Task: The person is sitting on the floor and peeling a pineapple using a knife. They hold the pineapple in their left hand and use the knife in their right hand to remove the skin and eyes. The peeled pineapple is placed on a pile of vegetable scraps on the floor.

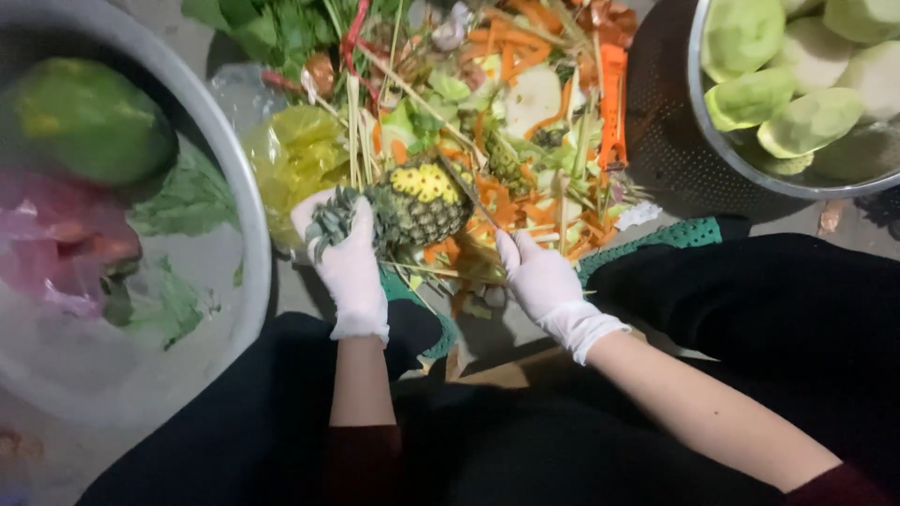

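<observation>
Both gloved hands are on the job — your left hand (349,267) is wrapped tightly around the pineapple (417,201) at its crown, above the peel pile (525,141). Your right hand (539,276) seemingly grips a knife (466,190). Rind's stiff, prickly, juice-slick — hold the crown.

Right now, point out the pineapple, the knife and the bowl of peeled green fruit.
pineapple (422,201): head view, on the yellow cut flesh.
knife (466,190): head view, on the blade above the pineapple.
bowl of peeled green fruit (727,164): head view, on the metal rim.
</observation>
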